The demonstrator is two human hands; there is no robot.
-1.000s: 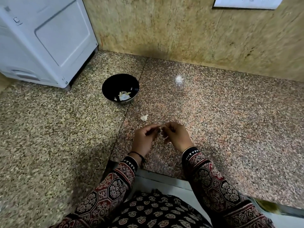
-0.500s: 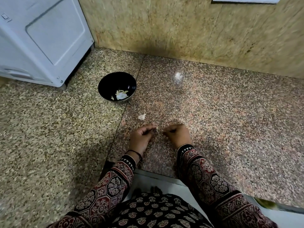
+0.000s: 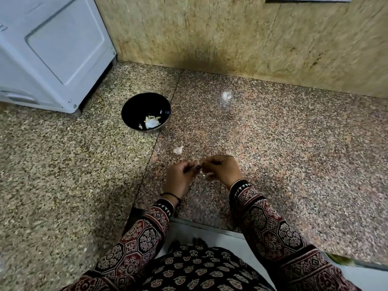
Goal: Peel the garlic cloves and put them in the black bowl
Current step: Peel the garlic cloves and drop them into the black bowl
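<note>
The black bowl [image 3: 134, 106] stands on the granite counter, far left of my hands, with several pale peeled cloves and bits of skin [image 3: 151, 122] inside. One unpeeled garlic clove [image 3: 178, 150] lies on the counter between the bowl and my hands. My left hand [image 3: 182, 177] and my right hand [image 3: 220, 170] meet fingertip to fingertip low over the counter, fingers curled. Both pinch a small garlic clove [image 3: 204, 174], which shows only as a white speck between them.
A white appliance [image 3: 50, 49] stands at the back left, close to the bowl. A tan stone wall [image 3: 252, 38] closes the back. The counter's front edge [image 3: 210, 226] runs just behind my wrists. A bright light spot [image 3: 226, 95] glints on the granite.
My hands stay together on the clove and have shifted slightly, parting a little and closing again. The view has tilted down a bit. The bowl and the loose clove have not moved.
</note>
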